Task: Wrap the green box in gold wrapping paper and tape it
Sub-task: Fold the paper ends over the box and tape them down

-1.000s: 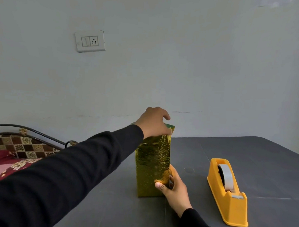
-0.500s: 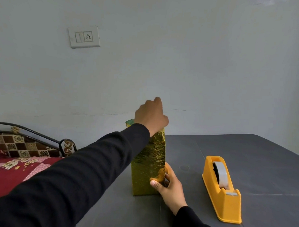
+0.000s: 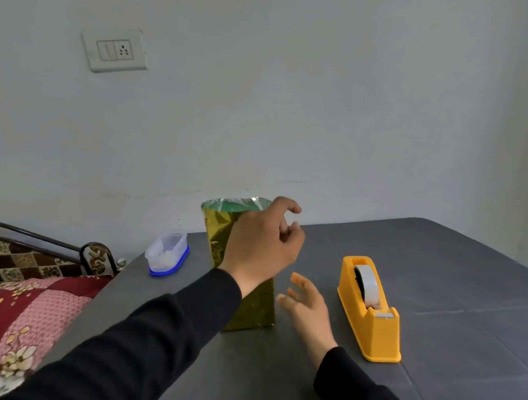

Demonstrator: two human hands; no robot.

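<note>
Green box (image 3: 236, 205) stood upright on the dark grey counter (image 3: 452, 286), wrapped around its sides in gold wrapping paper (image 3: 220, 237), with the paper's top end standing open so that the green showed inside the rim. Left hand (image 3: 262, 245) hovered in front of the upper part of the package, its grip loose, fingers curled and holding nothing. Whether its palm touched the paper could not be told. Right hand (image 3: 308, 306) lay low just beside the package's right lower edge, fingers spread and relaxed, apart from the paper and empty. Both arms wore black sleeves. An orange tape dispenser (image 3: 372, 319) with a roll of clear tape sat on the counter to the right of that hand. A small clear container with a blue lid (image 3: 167, 253) rested upside down near the counter's left edge. Beyond that edge lay a bed (image 3: 25, 295) with a patterned red and pink cover, and a switch plate (image 3: 115, 50) was fixed on the pale wall.
</note>
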